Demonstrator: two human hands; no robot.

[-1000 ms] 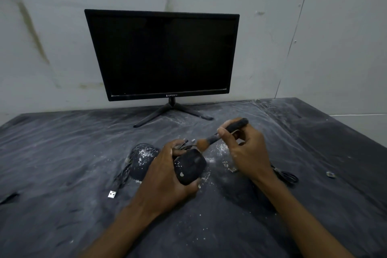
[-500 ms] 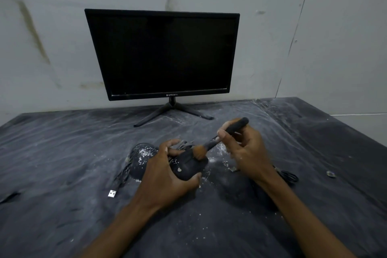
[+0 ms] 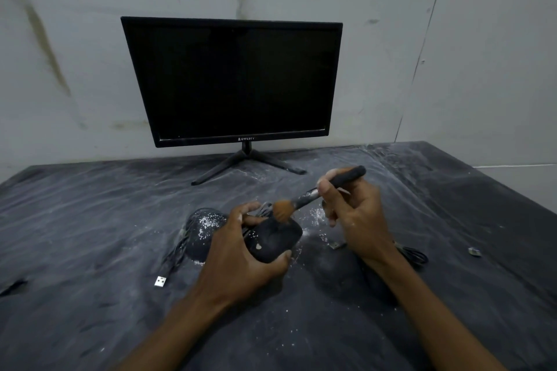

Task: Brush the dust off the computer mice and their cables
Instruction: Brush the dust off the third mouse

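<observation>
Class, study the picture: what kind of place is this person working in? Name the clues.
Probably a bare desk set up for a cleaning job, not a lived-in office: a dark monitor stands against a stained wall, and the black table cover is smeared with white dust.

mouse (image 3: 272, 239): matt black plastic | brush (image 3: 304, 197): soft tan bristles, matt black handle | counter (image 3: 90, 220): dark wrinkled cloth, dusty | monitor (image 3: 232, 81): glossy black screen

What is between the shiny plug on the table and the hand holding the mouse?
In the head view, the USB plug and the left hand have only bare, dusty black table between them. The plug's cable runs up towards another, dusty mouse.
</observation>
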